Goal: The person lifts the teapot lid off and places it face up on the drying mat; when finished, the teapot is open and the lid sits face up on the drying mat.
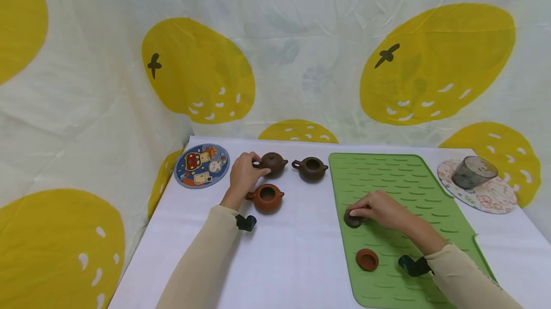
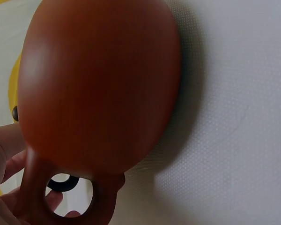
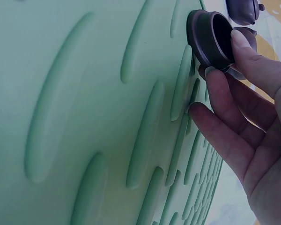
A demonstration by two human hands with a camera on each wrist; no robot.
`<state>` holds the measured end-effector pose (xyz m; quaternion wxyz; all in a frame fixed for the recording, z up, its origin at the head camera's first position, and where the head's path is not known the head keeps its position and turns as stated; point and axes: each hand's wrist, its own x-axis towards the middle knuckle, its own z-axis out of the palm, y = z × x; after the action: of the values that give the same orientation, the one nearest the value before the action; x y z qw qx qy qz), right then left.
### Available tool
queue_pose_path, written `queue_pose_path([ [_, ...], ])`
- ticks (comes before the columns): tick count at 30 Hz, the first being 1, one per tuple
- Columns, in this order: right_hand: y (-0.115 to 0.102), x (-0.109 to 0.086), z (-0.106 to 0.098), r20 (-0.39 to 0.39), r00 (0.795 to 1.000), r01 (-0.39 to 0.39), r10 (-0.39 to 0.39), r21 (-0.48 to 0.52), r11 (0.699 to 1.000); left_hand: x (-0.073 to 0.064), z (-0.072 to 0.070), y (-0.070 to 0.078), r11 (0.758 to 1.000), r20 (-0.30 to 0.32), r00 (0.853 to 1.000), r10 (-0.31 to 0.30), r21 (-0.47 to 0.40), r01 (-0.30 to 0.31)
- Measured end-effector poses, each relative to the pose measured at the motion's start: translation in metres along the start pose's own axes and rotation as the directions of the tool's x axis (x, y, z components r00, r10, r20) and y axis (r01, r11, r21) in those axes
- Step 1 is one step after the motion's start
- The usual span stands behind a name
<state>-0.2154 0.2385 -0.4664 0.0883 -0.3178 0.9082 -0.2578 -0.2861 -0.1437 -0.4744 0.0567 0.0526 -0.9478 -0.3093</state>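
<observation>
At the back of the table my left hand point(image 1: 244, 173) grips the handle of a dark brown teapot point(image 1: 274, 164), whose lid is on. Just in front of that hand sits a reddish clay teapot point(image 1: 268, 199) with an uncovered mouth; it fills much of the left wrist view and hides part of the hand. Beside them stands another dark teapot point(image 1: 313, 169) with no lid. My right hand point(image 1: 383, 208) pinches a dark teapot lid point(image 3: 208, 40), which lies upturned at the left side of the green mat point(image 1: 387, 180). Closer to me on the mat is a reddish lid point(image 1: 367, 259).
A round blue cartoon coaster point(image 1: 202, 166) lies at the table's back left. On the right, a grey cup point(image 1: 473, 172) rests on a round patterned coaster point(image 1: 501, 199), close to the mat's edge. A fruit-print curtain point(image 1: 301, 70) hangs behind the white table.
</observation>
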Motion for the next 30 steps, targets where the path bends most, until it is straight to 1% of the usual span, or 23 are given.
queue_pose_path([
  [8, -0.001, -0.001, -0.004, 0.033, 0.999, -0.024, 0.023, 0.019, 1.0, -0.002, 0.001, 0.001, 1.0, 0.003, 1.0, -0.022, -0.007, 0.023],
  [19, -0.001, 0.0, -0.01, 0.093, 0.994, -0.064, 0.062, 0.021, 0.998, -0.003, 0.0, 0.004, 0.999, -0.005, 0.999, -0.033, 0.021, 0.033],
  [24, -0.003, 0.0, -0.012, 0.104, 0.991, -0.086, 0.086, -0.009, 0.996, -0.003, -0.001, 0.003, 0.999, 0.006, 0.999, -0.035, 0.029, 0.035],
  [30, -0.008, -0.001, -0.018, 0.086, 0.993, -0.082, 0.087, -0.065, 0.994, -0.001, -0.002, 0.004, 0.999, 0.001, 1.0, -0.027, 0.027, 0.027],
])
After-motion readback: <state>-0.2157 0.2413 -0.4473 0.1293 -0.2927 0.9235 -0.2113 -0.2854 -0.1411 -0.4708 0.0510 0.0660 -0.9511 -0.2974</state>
